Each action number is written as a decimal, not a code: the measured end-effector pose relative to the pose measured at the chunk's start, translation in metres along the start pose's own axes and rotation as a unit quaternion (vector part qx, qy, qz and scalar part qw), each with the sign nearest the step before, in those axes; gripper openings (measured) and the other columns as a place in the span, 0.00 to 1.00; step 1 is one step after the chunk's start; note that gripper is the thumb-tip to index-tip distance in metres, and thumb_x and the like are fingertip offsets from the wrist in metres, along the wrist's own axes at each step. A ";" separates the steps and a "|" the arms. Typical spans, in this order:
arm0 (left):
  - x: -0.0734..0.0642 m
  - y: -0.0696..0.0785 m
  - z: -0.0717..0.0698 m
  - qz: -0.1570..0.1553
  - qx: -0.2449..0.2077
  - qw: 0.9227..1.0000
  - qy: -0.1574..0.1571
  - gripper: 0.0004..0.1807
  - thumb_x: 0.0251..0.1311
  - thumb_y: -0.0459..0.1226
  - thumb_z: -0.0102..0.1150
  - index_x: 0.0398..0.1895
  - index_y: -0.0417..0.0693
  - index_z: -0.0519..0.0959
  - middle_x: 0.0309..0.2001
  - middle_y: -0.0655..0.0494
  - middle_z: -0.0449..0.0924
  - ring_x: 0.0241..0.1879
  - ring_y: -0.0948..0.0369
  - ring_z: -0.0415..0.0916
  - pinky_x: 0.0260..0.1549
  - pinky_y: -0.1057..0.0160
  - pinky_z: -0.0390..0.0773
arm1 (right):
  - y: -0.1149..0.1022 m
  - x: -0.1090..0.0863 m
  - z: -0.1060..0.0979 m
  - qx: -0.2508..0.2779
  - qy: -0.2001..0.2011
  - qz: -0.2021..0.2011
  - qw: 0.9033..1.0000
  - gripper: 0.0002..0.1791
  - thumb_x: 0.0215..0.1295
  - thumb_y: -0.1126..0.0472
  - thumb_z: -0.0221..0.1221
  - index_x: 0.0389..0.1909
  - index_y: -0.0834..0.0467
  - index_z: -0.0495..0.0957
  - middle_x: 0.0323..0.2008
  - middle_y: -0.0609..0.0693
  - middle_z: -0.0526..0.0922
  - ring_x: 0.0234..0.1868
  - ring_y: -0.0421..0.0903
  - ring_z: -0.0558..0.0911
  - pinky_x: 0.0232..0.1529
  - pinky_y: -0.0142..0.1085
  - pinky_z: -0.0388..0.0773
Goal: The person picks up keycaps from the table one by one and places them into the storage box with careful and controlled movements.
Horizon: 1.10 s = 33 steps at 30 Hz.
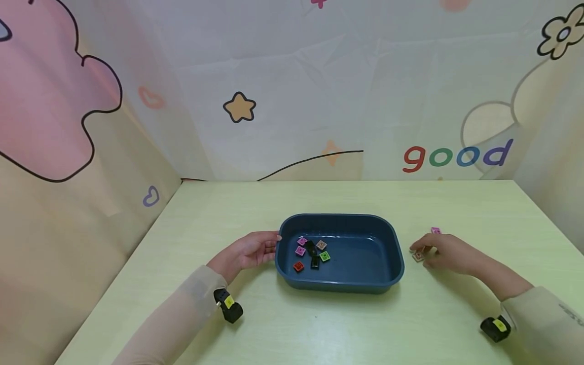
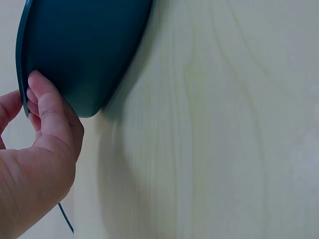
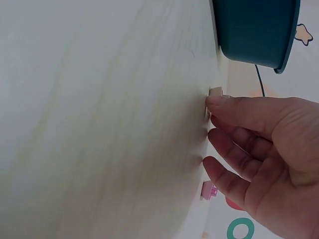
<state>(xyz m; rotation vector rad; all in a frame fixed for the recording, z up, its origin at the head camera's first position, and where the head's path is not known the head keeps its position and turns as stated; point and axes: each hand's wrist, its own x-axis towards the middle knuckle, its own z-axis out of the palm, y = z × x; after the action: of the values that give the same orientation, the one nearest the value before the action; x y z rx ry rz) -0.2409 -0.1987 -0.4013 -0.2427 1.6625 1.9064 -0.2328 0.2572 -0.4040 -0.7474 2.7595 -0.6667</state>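
Note:
A dark blue rectangular plastic tub (image 1: 360,284) stands on the table, with small toy building blocks in its left half. My left hand (image 1: 248,251) grips the tub's left rim, thumb on one side and fingers on the other, as the left wrist view (image 2: 47,129) shows. To the right of the tub, my right hand (image 1: 444,253) is down at the tabletop. Its thumb and forefinger pinch a tan block (image 1: 417,256), which the thumb partly covers in the right wrist view. Just behind that hand lies a pink block (image 1: 436,230).
Inside the tub are two pink blocks (image 1: 300,251), a red block (image 1: 298,266), a green block (image 1: 325,256), a tan block (image 1: 321,245) and black blocks (image 1: 315,262). A printed cloth backdrop (image 1: 292,101) rises along the table's (image 1: 292,329) back and sides.

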 end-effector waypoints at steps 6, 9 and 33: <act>0.000 0.000 0.001 -0.003 0.000 1.000 0.008 0.26 0.75 0.34 0.48 0.74 0.37 0.63 0.32 0.61 0.83 0.31 0.68 0.80 0.34 0.74 0.87 | 0.001 0.001 -0.001 -0.011 0.004 -0.011 1.000 0.12 0.60 0.71 0.66 0.45 0.64 0.86 0.43 0.55 0.88 0.43 0.50 0.84 0.44 0.34 0.85; 0.000 0.000 0.002 -0.002 0.000 1.000 0.010 0.27 0.75 0.34 0.48 0.74 0.36 0.63 0.32 0.61 0.83 0.31 0.68 0.80 0.34 0.74 0.87 | 0.002 0.002 -0.002 -0.009 0.002 -0.010 1.000 0.11 0.60 0.71 0.67 0.44 0.64 0.86 0.42 0.54 0.88 0.42 0.48 0.84 0.42 0.32 0.84; 0.002 -0.001 0.001 0.005 -0.008 1.000 -0.007 0.25 0.75 0.32 0.46 0.72 0.34 0.63 0.30 0.61 0.83 0.29 0.69 0.80 0.33 0.75 0.86 | -0.024 0.002 -0.060 0.032 -0.017 0.034 0.999 0.17 0.66 0.61 0.67 0.52 0.67 0.84 0.44 0.55 0.89 0.40 0.40 0.83 0.39 0.23 0.82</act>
<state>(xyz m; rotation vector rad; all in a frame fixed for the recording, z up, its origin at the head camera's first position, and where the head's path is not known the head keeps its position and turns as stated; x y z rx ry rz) -0.2420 -0.1974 -0.4025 -0.2265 1.6418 1.9264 -0.2426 0.2602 -0.3404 -0.6425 2.7048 -0.7176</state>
